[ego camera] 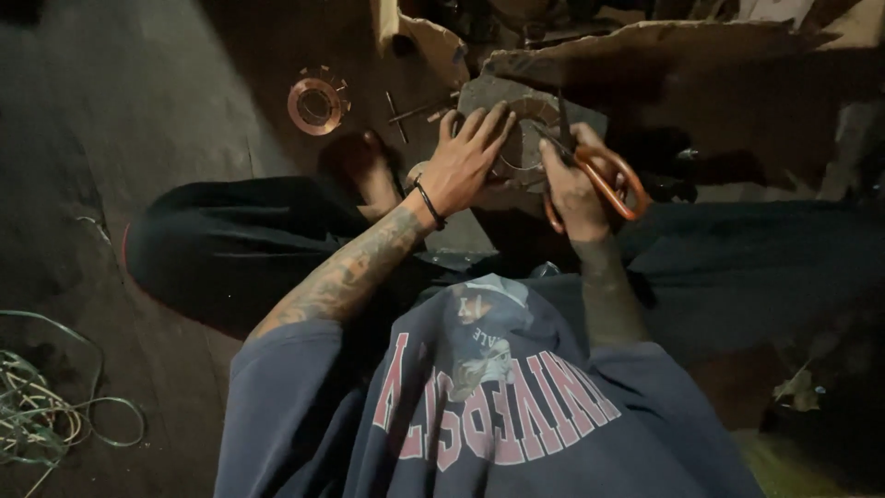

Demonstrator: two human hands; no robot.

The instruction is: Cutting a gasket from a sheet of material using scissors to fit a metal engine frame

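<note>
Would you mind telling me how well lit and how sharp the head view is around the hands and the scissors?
Head view: dim overall, with light falling mainly on the left hand, the right hand and the orange-handled scissors; the grey sheet beneath is readable but soft; the floor and both edges sink into shadow; the copper ring glints slightly.
</note>
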